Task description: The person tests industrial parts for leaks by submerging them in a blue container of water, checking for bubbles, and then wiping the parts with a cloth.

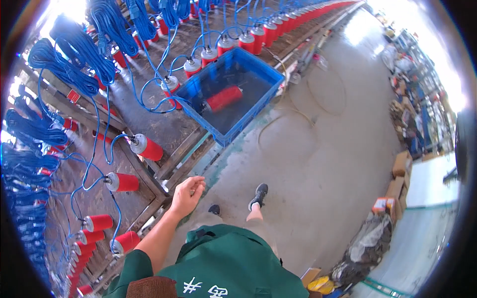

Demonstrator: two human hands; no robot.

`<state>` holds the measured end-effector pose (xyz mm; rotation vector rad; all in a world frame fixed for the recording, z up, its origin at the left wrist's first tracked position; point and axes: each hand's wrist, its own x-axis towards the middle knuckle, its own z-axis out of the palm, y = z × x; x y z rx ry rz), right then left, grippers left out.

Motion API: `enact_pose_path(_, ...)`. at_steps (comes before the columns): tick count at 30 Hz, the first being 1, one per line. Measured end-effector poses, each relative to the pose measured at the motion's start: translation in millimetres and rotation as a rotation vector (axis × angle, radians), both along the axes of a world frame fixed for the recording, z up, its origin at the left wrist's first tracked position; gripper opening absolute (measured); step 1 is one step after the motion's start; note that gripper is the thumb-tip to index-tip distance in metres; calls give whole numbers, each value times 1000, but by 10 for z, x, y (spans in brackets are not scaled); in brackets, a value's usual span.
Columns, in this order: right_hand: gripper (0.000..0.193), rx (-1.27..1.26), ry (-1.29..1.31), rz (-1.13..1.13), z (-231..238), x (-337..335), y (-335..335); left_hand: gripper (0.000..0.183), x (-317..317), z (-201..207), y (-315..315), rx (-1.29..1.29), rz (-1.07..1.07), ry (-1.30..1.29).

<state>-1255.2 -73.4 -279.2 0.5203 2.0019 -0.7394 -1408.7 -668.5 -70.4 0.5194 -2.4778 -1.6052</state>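
Observation:
My left hand [188, 195] hangs beside the corner of a wooden workbench [171, 161], its fingers loosely bent and nothing visible in it. My right hand is out of sight. Ahead, a blue plastic crate [248, 121] rests at the bench's edge with what looks like water inside. One red cylinder [224, 99] with a grey end lies in it, slightly blurred. Closest to my left hand on the bench are a red, metal-capped cylinder [147, 147] with a blue cable and a similar cylinder [122, 182].
Long rows of red cylinders [271, 33] line the bench, with coiled blue cables [64, 67] behind them. A thin hose [268, 130] loops across the grey floor [318, 164]. Cardboard boxes [396, 191] and a heap of dark plastic sheeting [366, 243] stand along the right.

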Motion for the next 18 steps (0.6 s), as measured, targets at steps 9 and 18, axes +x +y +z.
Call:
enact_pose_path(9, 22, -150, 108, -324, 320, -3829, 93, 22, -701, 471, 514, -150, 284, -9)
enact_pose_path(18, 20, -139, 279, -143, 732, -6003, -46, 18, -1114, 471, 472, -220, 421, 54)
